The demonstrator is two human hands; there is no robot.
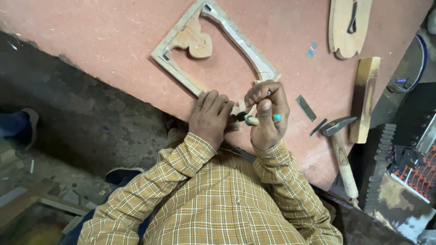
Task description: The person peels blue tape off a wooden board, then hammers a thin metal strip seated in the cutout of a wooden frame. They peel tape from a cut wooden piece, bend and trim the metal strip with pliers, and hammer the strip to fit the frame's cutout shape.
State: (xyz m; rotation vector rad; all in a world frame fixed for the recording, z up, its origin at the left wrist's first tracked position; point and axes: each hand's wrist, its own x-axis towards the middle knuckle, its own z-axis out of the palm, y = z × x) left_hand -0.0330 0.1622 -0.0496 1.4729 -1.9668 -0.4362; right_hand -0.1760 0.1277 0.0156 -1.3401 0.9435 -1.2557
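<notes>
Right at the near edge of the reddish worktop (113, 41), the left hand (210, 118) presses flat, fingers together, on the bottom corner of a carved wooden frame (181, 68). Meanwhile the right hand (268, 113) is clamped around a small tool with a pale handle and teal end (261, 120), its tip at that same corner. Off to the right lie a hammer (338, 149), a wood block (363, 97) and a couple of small metal strips (305, 108).
</notes>
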